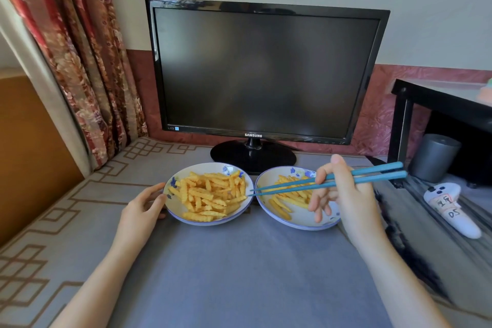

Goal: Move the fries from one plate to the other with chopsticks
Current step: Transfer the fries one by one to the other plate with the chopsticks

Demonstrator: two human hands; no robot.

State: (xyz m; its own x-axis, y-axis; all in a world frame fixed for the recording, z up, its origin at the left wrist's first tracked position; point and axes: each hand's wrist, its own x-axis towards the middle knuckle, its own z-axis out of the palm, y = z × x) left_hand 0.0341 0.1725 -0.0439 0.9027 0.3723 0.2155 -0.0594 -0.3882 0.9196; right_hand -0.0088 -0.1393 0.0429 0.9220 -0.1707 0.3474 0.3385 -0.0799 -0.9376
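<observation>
While you sit at the grey table [239,274], a dark monitor [263,69] stands at its far edge, with a flowered curtain [80,61] hanging to the left. A black side table [436,98] is off to your right, with a grey cylinder [434,157] beneath it and a white controller [450,208] lying nearer you.

Both your forearms reach in from the bottom corners and angle toward the middle. Two plates sit side by side in front of the monitor's foot, their rims touching or nearly so. The left plate [175,210] carries a full heap of fries [210,194]. The right plate [300,218] holds only a few fries [286,198].

Your left hand [142,206] curls round the left plate's outer rim, thumb above the edge and fingers below it, gripping it. Your right hand [343,194] hangs over the right plate with the thumb up and the lower fingers spread downward. It is clamped on the blue chopsticks [380,178], which run almost level across the right plate. Their thick ends point right and their tips lie close together at the left plate's right rim, just beside the outermost fries. You cannot tell from here whether a fry is caught between the tips.
</observation>
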